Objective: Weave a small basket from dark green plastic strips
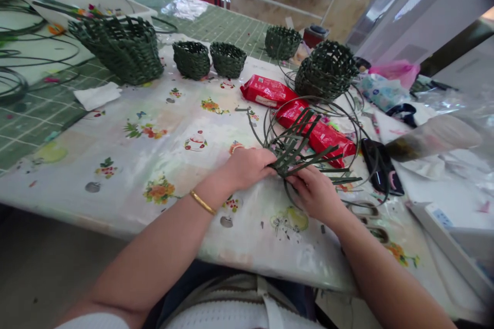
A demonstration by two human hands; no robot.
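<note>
Between my hands is a partly woven dark green basket (pixel 291 153), its loose flat strips fanning up and to the right. My left hand (pixel 250 165) pinches its near left edge, thumb and fingers closed together. On the right side my right hand (pixel 313 191) grips the lower edge, fingers curled against the strips. A long thin green strand (pixel 358 133) loops in wide coils around the piece. Just behind lie two red packets (pixel 316 131), partly covered by the strips and coils.
Finished green baskets stand at the back: a large one (pixel 119 49), small ones (pixel 228 59) and a round one (pixel 326 69). To the right are a black phone (pixel 382 167), a plastic cup (pixel 436 139) and scissors (pixel 370 221). White trays (pixel 142 13) sit back left on the flowered tablecloth's (pixel 162 139) far side.
</note>
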